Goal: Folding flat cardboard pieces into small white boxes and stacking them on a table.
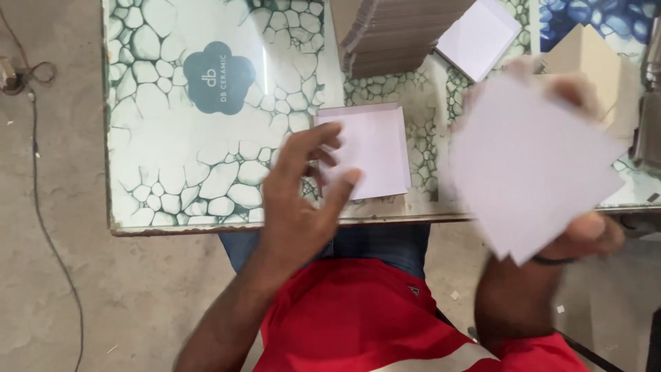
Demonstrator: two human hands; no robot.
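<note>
My left hand [303, 186] hovers with fingers spread over the near edge of the table, its fingertips at the left side of a pale pink square paper sheet [375, 151] lying flat on the tabletop. My right hand [585, 234] holds a blurred stack of pale square sheets [530, 165] tilted up above the table's right side, thumb underneath, fingers behind the top edge.
The table [179, 138] has a white-and-green stone-pattern tile top with a dark blue flower-shaped mark. A stack of brown cardboard pieces [392, 34] and a second pale sheet pile [478, 34] sit at the far side. A cable [34, 138] runs across the concrete floor on the left.
</note>
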